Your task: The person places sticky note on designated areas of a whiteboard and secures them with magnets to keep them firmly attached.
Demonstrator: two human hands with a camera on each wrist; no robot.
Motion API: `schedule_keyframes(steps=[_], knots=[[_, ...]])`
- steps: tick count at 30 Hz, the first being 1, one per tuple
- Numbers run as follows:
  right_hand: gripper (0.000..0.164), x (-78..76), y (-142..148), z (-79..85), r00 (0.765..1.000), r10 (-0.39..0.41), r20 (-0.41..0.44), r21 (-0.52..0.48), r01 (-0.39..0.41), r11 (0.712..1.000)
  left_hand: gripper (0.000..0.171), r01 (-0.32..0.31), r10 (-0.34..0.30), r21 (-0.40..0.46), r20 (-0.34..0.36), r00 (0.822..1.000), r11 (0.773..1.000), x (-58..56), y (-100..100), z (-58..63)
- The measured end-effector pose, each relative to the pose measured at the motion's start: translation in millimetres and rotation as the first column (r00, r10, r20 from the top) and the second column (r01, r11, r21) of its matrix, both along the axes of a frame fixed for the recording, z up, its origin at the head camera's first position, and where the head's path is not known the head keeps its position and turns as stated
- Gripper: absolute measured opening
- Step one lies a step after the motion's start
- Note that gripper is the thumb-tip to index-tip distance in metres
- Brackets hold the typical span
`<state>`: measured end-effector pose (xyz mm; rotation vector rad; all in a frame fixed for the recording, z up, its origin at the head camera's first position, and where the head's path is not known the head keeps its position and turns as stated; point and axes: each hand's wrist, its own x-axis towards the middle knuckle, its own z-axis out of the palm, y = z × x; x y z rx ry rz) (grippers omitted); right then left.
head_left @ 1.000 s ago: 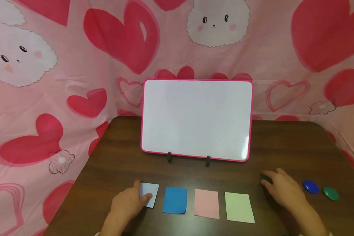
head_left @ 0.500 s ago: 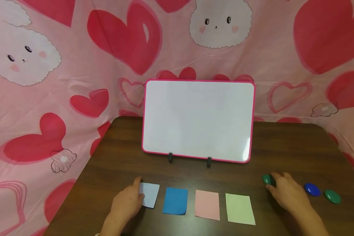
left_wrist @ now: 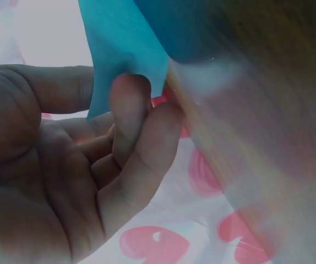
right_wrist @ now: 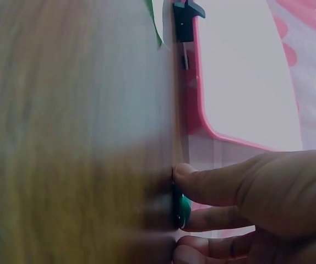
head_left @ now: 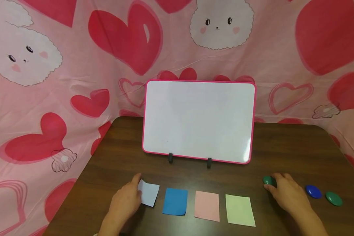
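Observation:
My left hand point(head_left: 125, 200) pinches the left edge of a pale blue sticky note point(head_left: 149, 194). In the left wrist view the note point(left_wrist: 122, 41) looks teal and stands between thumb and fingers, raised off the table. My right hand point(head_left: 288, 192) grips a round green magnet point(head_left: 267, 180) by its sides, low at the tabletop. The right wrist view has that magnet point(right_wrist: 184, 210) between thumb and forefinger. To the right of this hand lie a blue magnet point(head_left: 313, 191) and a second green magnet point(head_left: 334, 198).
A blue note point(head_left: 175, 201), a pink note point(head_left: 207, 206) and a light green note point(head_left: 240, 210) lie in a row on the brown table point(head_left: 115, 164). Behind them a pink-framed whiteboard point(head_left: 199, 121) stands on black feet point(head_left: 209, 163). A heart-patterned cloth point(head_left: 85, 68) hangs behind and beside the table.
My left thumb has slid from the note's face to its left edge, and that edge has lifted. The right hand has turned slightly, so more of the green magnet shows.

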<state>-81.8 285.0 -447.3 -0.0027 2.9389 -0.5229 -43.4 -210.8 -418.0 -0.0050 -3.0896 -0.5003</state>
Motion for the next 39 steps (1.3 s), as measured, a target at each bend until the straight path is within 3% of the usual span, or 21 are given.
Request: schedule_keyframes(steps=[13,20,26,31,39], knots=[[0.06,1.6,6,-0.7,0.998,-0.015,-0.061,0.007,0.016,1.0,0.051,0.0,0.0,0.045,-0.005,1.0,0.999,-12.0,1,6.9],[0.061,3.5,8,-5.5,0.999,-0.013,-0.044,-0.008,0.013,1.0,0.05,-0.039,0.033,0.088,0.059,0.998,0.995,-18.0,-4,12.8],[0.057,2.5,6,-6.7,0.997,-0.017,-0.071,-0.007,0.017,1.0,0.033,-0.03,0.021,0.138,0.065,0.998,0.99,-24.4,-10,15.4],[0.057,0.3,4,-6.0,0.997,-0.021,-0.078,-0.017,0.02,1.0,0.019,-0.028,0.024,0.169,0.024,0.999,0.985,-33.4,-13,17.0],[0.049,-3.7,0,-4.3,0.997,-0.015,-0.08,-0.042,0.012,0.999,0.011,-0.04,0.041,0.236,-0.001,0.999,0.971,-46.7,-17,18.0]])
